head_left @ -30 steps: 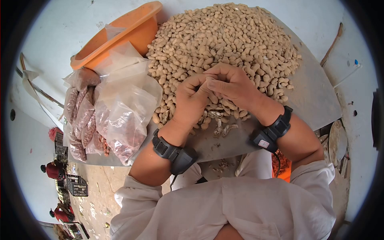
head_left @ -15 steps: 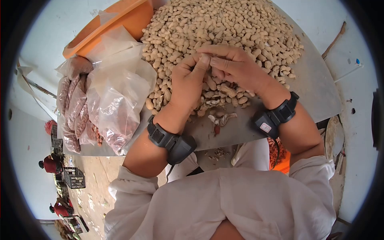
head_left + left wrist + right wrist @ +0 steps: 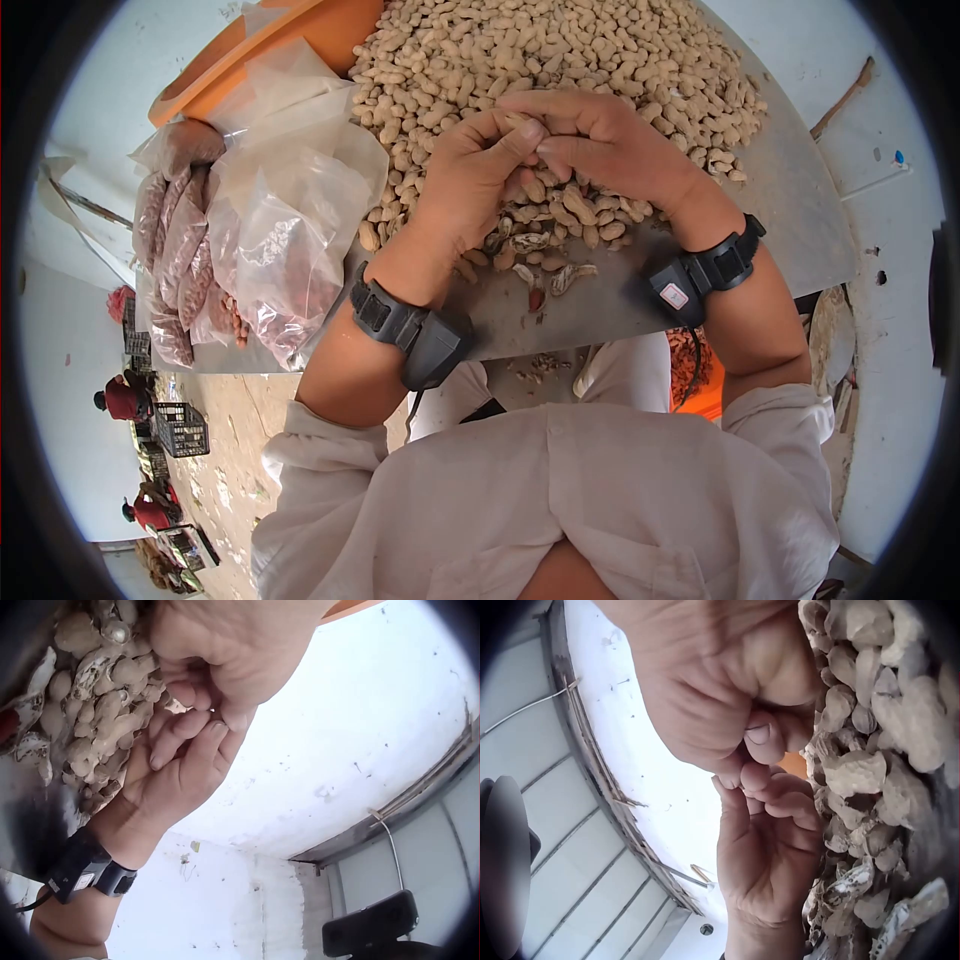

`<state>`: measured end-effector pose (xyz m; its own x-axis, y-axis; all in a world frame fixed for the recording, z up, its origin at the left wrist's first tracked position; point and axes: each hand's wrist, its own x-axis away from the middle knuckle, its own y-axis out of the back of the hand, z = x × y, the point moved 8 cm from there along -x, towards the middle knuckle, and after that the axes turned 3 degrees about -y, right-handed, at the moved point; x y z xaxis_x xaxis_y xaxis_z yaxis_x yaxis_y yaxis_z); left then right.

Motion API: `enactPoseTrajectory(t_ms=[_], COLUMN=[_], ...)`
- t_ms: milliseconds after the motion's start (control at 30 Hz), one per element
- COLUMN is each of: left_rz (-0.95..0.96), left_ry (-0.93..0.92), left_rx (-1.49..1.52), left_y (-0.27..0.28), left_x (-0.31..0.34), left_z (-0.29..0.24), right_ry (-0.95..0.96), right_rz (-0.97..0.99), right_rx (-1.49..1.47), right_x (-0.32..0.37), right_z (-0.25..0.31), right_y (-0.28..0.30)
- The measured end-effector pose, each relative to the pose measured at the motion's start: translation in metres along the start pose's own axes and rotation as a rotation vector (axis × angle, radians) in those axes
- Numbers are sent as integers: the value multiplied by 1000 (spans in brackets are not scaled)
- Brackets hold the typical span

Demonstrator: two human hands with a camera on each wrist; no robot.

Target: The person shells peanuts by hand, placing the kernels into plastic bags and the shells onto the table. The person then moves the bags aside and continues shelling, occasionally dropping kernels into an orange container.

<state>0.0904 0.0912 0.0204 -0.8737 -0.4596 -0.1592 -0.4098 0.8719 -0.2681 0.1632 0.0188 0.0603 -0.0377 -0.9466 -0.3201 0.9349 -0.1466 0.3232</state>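
Note:
My left hand (image 3: 470, 170) and right hand (image 3: 625, 140) meet fingertip to fingertip low over the near part of a heap of unshelled peanuts (image 3: 590, 60). Between the thumbs and curled forefingers they pinch a peanut (image 3: 514, 121), mostly hidden by the fingers. In the left wrist view the right hand's (image 3: 184, 769) fingers bend in under the left thumb. The right wrist view has the left hand (image 3: 769, 862) palm-up below the right, with their tips touching. Split shells (image 3: 560, 277) and a red peanut kernel (image 3: 536, 299) lie on the metal tabletop nearer the body.
Clear plastic bags of red kernels (image 3: 180, 250) and a loose plastic bag (image 3: 285, 240) lie on the left. Behind them stands an orange basin (image 3: 290, 60). Below the table's right front edge is an orange container (image 3: 706, 385) with reddish contents. Two people sit far off at left, near black crates (image 3: 182, 430).
Shell pieces and a red kernel have appeared on the tabletop below the hands. Both hands stay together, fingers shifting slightly. The head view has tilted, so the table sits higher.

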Motion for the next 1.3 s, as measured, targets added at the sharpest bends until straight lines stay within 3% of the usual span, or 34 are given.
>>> enactPoseTrajectory(t_ms=[233,367,533,633,733,833,900,1033,1300], left_rz=[-38,-60,-177,-188,-144,-149,-123,-7,92], left_ry=[-86,-164,-190,-275,-411,-680,-743,-921,-898], left_rx=[-336,-260,32,-47,-241,-750,-830,-972,-1098], left_y=[-2,0,3,2,-6,-17,-24,-35,-40], left_x=[4,5,6,7,12,22,24,26,24], left_z=[-17,-23,-11,-18,-32,-56,-60,-66,-63], right_ry=[-68,18,-1,-68,-129,-179,-233,-268,-344], right_rz=[7,-71,-183,-233,-221,-226,-310,-245,-240], right_rx=[165,212,-114,-268,-460,-707,-907,-1093,-1218], right_x=[4,4,1,0,1,6,5,4,4], right_z=[6,7,-4,-12,-19,-22,-26,-34,-49], right_y=[0,3,4,2,0,-3,-8,-15,-22])
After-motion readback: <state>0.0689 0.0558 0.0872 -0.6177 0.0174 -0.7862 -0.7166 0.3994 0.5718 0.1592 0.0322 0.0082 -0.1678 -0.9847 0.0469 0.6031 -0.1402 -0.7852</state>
